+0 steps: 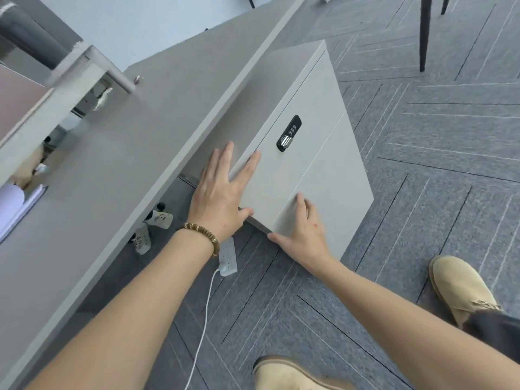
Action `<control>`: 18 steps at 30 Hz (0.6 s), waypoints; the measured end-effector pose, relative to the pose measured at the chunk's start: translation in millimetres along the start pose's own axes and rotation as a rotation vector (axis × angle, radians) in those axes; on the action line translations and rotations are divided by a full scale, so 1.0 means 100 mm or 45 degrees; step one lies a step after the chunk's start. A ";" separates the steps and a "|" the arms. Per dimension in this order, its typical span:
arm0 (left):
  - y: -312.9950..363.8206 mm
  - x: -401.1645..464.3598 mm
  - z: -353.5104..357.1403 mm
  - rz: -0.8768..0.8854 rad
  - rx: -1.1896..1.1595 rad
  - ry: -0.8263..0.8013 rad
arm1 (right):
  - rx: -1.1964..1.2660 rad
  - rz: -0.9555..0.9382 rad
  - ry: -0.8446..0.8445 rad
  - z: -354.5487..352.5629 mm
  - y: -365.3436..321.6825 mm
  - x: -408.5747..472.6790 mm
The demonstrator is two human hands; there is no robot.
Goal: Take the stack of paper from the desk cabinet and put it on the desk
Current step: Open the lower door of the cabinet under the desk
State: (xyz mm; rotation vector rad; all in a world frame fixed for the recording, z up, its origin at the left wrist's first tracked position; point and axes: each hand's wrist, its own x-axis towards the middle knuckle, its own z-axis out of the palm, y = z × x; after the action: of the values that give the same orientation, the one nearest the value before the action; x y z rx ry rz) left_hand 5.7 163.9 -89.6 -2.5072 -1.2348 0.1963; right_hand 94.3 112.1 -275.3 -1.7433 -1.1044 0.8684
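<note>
The person is at the opening step: both hands are on the front of the cabinet (304, 142), which stands under the desk (135, 153) edge. The left hand (222, 192) lies flat with fingers spread on the upper panel near its side edge, the thumb hooked at the lower corner. The right hand (302, 229) is also open, fingers resting on the lower panel, thumb along the bottom edge. Neither hand grasps anything; they press or feel at the panels.

The paper is not visible (presumably inside, since the fronts look closed). A combination lock (289, 133) sits on the upper panel, clear of both hands.

The next move probably calls for getting fingertips behind a panel edge and pulling it out, unless the lock holds it shut. Whether it is locked cannot be told. The near stretch of desk is bare, leaving room for the stack.
</note>
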 end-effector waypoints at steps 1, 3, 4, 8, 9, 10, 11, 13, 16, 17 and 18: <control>0.01 0.00 0.02 -0.006 0.020 0.007 | 0.008 0.013 0.022 0.03 0.00 0.03; 0.02 0.01 0.05 -0.007 0.043 0.029 | 0.027 0.031 0.045 0.10 0.01 0.09; 0.02 0.02 0.06 -0.007 0.046 0.034 | 0.032 0.034 0.057 0.13 0.02 0.12; 0.03 0.01 0.08 -0.015 0.058 0.046 | 0.040 -0.004 0.095 0.17 0.09 0.16; 0.03 0.01 0.08 -0.018 0.056 0.050 | 0.033 -0.012 0.097 0.16 0.09 0.15; 0.03 0.01 0.08 -0.019 0.053 0.046 | 0.018 -0.016 0.100 0.14 0.10 0.15; 0.03 0.01 0.08 -0.015 0.051 0.036 | -0.001 -0.019 0.104 0.12 0.12 0.14; 0.03 0.01 0.07 -0.007 0.051 0.011 | -0.028 -0.026 0.088 0.06 0.15 0.11; 0.06 0.00 0.01 -0.026 0.076 -0.029 | -0.043 -0.046 0.007 -0.13 0.19 0.01; 0.08 0.00 -0.02 -0.035 0.091 -0.052 | -0.040 -0.067 -0.019 -0.22 0.21 -0.04; 0.10 -0.01 -0.07 -0.047 0.102 -0.082 | -0.043 -0.097 -0.045 -0.31 0.23 -0.08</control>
State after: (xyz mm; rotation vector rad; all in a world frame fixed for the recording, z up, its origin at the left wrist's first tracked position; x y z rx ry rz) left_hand 14.0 155.8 -86.9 -2.4252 -1.2712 0.3138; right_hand 126.1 89.7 -283.9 -1.7080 -1.2072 0.8412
